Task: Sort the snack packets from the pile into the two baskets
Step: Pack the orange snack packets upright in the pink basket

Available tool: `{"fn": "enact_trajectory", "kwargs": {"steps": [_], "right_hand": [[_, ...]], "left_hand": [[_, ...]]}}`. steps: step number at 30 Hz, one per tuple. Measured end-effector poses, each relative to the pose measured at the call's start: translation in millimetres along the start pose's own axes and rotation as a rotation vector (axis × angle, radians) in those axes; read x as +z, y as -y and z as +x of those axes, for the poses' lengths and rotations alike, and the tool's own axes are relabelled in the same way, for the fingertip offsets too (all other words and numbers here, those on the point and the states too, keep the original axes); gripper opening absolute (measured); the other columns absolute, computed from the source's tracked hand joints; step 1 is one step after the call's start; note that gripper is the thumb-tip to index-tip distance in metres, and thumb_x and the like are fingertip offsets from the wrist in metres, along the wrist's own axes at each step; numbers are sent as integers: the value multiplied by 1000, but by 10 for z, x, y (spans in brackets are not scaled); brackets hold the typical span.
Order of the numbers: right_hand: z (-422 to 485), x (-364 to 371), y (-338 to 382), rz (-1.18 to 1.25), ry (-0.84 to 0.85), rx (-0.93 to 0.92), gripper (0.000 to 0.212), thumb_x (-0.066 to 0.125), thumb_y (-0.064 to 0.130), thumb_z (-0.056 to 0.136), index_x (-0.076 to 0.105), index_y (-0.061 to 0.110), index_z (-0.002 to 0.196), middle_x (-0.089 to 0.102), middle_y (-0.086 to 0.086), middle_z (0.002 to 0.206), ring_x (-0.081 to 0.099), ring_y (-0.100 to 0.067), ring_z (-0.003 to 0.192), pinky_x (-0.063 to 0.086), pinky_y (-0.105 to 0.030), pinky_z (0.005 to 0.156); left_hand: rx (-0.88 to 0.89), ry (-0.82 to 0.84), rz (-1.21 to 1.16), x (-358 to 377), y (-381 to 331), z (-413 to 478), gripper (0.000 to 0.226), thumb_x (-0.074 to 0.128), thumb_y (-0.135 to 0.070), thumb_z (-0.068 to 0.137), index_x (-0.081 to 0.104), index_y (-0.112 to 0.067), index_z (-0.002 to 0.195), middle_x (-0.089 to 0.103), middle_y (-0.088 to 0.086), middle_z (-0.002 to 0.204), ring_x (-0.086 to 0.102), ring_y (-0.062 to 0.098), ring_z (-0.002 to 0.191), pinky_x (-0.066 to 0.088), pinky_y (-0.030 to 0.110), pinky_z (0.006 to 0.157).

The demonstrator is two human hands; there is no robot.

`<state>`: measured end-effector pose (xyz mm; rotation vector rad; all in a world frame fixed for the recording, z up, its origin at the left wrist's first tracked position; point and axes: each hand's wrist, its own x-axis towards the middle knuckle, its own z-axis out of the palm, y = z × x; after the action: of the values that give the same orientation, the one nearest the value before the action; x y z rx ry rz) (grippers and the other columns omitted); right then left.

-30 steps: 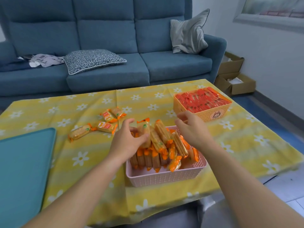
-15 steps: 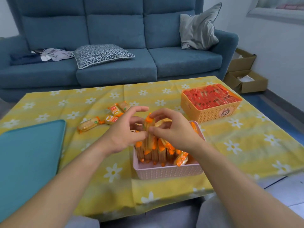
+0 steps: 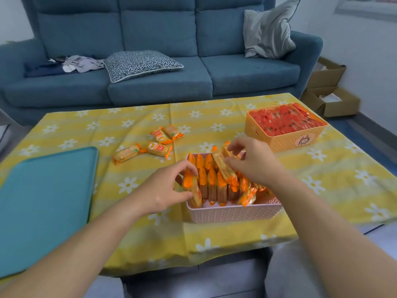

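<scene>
Now both hands work at the pink basket [image 3: 234, 212]: left hand [image 3: 163, 193] pinches an upright packet [image 3: 192, 191] at its left wall, right hand [image 3: 252, 161] grasps a tilted packet [image 3: 224, 168]. Four loose packets [image 3: 150, 145] lie beyond-left; an orange basket [image 3: 285, 140] beyond-right.

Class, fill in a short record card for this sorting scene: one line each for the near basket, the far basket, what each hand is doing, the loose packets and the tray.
Near basket: pink basket, orange packets mostly standing on end
Far basket: orange basket, full of red packets
Left hand: gripping a packet at the basket's left end
Right hand: holding a tilted packet above the rows
Loose packets: four on the tablecloth
Tray: teal tray, at left
</scene>
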<state>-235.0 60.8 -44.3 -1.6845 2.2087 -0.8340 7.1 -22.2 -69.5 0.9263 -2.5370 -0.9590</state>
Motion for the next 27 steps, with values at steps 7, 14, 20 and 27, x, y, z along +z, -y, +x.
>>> {"fn": "enact_trajectory", "kwargs": {"steps": [7,14,20,27], "right_hand": [[57,295,197,-365,52,54,42,73,38,78,59,19,112,65,-4,102,64,-29,92,47,-35,62],[13,-38,154,255,59,189,12,68,23,81,66,14,89,63,7,73,60,-12,65,52,-34,66],[-98,-76,208,680,289,207,38,71,-6,82,61,3,117,68,-25,102,72,-31,85,61,-48,78],[-106,63,184,471,303,11,31,61,-20,75,66,2,97,65,13,63,53,2,55,44,-17,58]], "left_hand": [[-9,64,415,118,-69,29,50,59,-78,64,67,-48,104,47,-21,111,48,5,110,48,35,88],[-32,-139,92,43,-26,79,6,66,-50,83,68,-44,83,56,-15,98,56,5,85,50,38,83],[-70,-231,-355,131,-133,147,23,71,-21,90,63,-38,102,72,-10,93,62,11,75,52,30,72],[18,-136,-250,216,-210,183,25,83,-31,69,63,-30,83,69,-11,87,64,16,76,50,27,65]]}}
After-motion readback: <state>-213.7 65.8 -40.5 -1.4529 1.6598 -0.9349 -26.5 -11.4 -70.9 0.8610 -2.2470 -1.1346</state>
